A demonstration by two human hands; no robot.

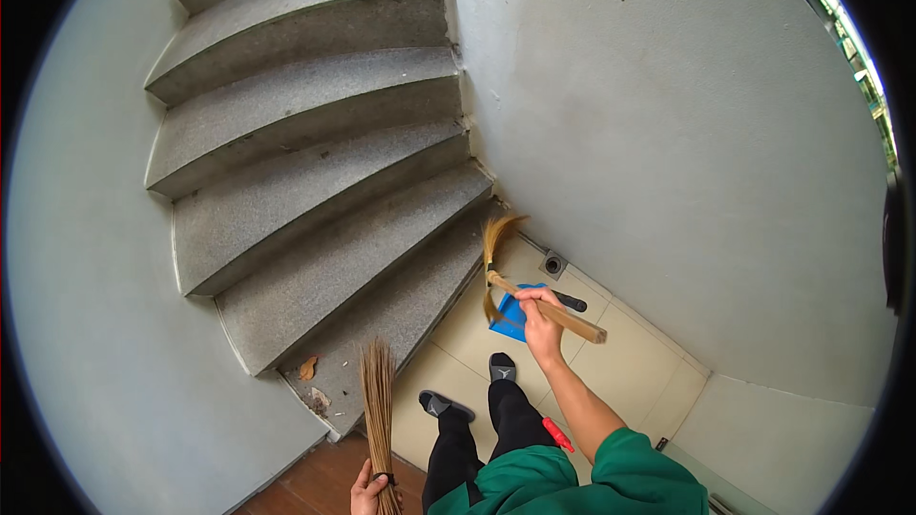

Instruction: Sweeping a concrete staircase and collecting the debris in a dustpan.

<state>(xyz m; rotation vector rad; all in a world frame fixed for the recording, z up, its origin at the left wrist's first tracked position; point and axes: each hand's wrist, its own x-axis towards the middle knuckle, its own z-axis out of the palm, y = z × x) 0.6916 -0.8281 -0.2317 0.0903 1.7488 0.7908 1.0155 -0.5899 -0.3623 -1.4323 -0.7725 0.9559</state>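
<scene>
My right hand (542,322) grips the handle of a soft grass broom (497,250), its bristles fanned out beside the narrow end of the lowest step. Below the broom a blue dustpan (509,318) with a black handle rests on the tiled floor, partly hidden by my hand. Near the bottom edge my left hand (371,490) is closed around a bundle broom of stiff brown sticks (377,400), bristles pointing up the picture. Left of those bristles, a dry brown leaf (308,368) and a small heap of debris (320,400) lie on the lowest step.
Curved stone stairs (315,207) rise at the left between grey walls (665,157). A floor drain (553,265) lies by the right wall's foot. My feet, in slide sandals (503,370), stand on cream tiles. Brown wooden-looking flooring (315,479) meets the lowest step. A red object (557,434) shows beside my leg.
</scene>
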